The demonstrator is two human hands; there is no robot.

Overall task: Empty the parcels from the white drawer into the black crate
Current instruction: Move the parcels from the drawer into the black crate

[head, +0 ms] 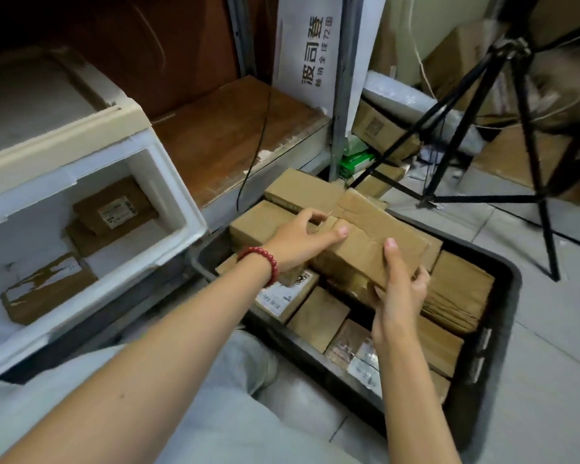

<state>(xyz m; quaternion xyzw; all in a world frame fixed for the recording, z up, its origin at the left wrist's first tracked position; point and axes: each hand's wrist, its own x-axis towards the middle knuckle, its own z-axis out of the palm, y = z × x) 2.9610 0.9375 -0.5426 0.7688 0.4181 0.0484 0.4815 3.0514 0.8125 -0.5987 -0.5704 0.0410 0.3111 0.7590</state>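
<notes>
A long brown taped cardboard parcel (369, 236) is held over the black crate (503, 316), resting on the pile of brown parcels inside. My left hand (298, 242), with a red bead bracelet at the wrist, grips its left side. My right hand (400, 289) grips its near end, thumb on top. The crate holds several cardboard parcels, some with white labels. The white drawer (168, 182) stands open at the left. Inside it lie a labelled brown parcel (114, 212) at the back and a taped flat parcel (47, 289) nearer the front.
A black tripod (529, 169) stands on the tiled floor at the right. A metal shelf post (342, 95) and a brown shelf board (235, 135) are behind the crate. More boxes are stacked at the back right. My knee in light trousers is at the bottom.
</notes>
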